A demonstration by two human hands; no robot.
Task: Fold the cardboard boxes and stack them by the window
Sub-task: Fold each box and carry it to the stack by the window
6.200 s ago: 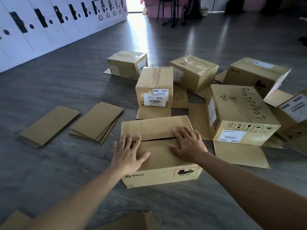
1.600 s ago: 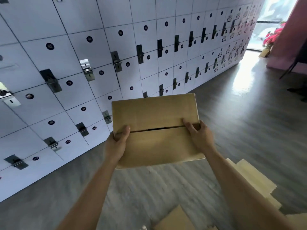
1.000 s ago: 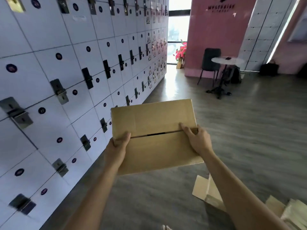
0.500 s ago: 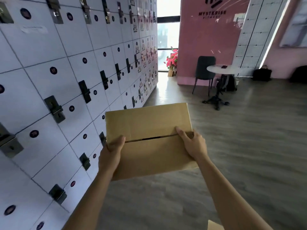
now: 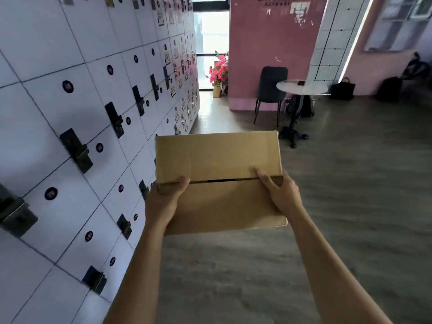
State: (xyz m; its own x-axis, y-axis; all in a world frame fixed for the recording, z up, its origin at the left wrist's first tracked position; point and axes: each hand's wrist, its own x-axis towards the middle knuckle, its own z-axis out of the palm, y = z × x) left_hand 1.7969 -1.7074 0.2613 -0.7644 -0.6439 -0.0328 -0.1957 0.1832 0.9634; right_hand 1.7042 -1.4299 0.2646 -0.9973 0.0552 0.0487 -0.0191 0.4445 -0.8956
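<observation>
While the left hand (image 5: 163,202) and right hand (image 5: 279,195) clasp the 2 short ends of the cardboard box (image 5: 218,181), its long axis lies crosswise, window (image 5: 211,43) straight ahead.

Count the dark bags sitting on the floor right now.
3: one backpack under the round table, a tote bag and another backpack against the pink wall; others may be hidden.

Daylight enters through the window (image 5: 211,43) at the far end, blown out to white, and spills a glare patch on the floor (image 5: 205,108) just below it. Away from the window the room dims. A soft shadow falls on the lockers (image 5: 93,122) left of the window. Locker lines bow and smear toward the left edge.
</observation>
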